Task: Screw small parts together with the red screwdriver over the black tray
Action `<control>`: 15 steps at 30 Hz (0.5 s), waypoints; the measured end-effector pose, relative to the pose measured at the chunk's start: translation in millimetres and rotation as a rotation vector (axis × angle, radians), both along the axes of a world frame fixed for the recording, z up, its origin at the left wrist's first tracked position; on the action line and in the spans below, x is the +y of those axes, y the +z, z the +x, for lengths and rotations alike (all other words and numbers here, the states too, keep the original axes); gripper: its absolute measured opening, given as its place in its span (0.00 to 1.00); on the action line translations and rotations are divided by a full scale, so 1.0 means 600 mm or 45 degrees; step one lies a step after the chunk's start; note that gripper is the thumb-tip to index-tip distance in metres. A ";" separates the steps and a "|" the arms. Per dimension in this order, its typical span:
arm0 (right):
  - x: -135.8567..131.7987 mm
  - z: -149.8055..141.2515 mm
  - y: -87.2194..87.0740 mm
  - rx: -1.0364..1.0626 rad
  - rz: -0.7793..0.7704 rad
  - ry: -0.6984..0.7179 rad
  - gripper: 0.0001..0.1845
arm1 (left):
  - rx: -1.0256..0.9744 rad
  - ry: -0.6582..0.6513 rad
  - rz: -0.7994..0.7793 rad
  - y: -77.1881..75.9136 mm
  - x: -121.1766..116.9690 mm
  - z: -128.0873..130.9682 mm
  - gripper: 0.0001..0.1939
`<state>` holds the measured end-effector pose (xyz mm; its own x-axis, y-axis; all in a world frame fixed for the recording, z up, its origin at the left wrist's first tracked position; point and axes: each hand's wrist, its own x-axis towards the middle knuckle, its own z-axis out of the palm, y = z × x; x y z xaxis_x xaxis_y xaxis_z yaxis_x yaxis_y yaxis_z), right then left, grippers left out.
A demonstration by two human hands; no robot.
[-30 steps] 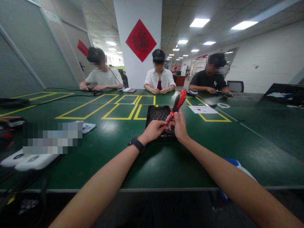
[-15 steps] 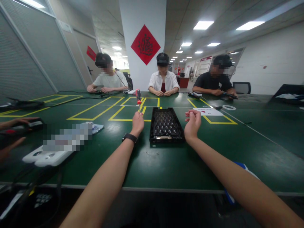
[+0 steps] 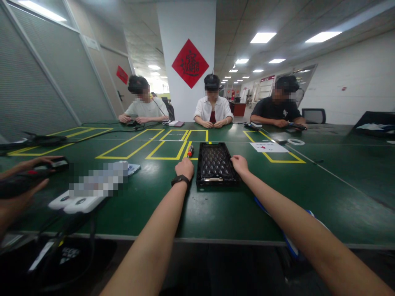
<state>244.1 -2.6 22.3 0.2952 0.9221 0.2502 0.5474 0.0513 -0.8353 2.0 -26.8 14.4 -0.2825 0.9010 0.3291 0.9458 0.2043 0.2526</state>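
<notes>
In front of me on the green table lies a black rectangular tray with rows of shiny pockets and a metal strip at its near end. My left hand, with a dark band on the wrist, is beside the tray's left wall. Its fingers are closed on a screwdriver with a red and dark handle, which points away from me; the shaft is mostly hidden by the hand. At the tray's right wall, my right hand has its fingertips closed on the rim.
Left of me are white devices, partly blurred, and another person's hands holding a black and red tool. A printed sheet and a white ring lie to the right. Several people sit across the table.
The screwdriver has gone from upright to lowered beside the tray with my left hand. My right hand has moved from apart to the tray's right rim, and its fingers have closed.
</notes>
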 end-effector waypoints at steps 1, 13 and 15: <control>0.000 -0.004 0.008 -0.083 -0.063 0.018 0.07 | 0.011 0.020 -0.012 0.001 0.000 0.001 0.18; -0.011 0.102 0.153 -0.766 -0.379 -0.289 0.20 | 0.012 0.036 -0.070 0.014 -0.019 0.000 0.20; -0.027 0.174 0.179 -0.847 -0.420 -0.328 0.21 | 0.028 0.017 -0.051 0.011 -0.020 0.001 0.21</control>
<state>348.6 -18.8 129.5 0.3939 0.9024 0.1746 0.8989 -0.3387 -0.2778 2.3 -38.5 20.8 -0.2882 0.9098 0.2987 0.9479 0.2269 0.2234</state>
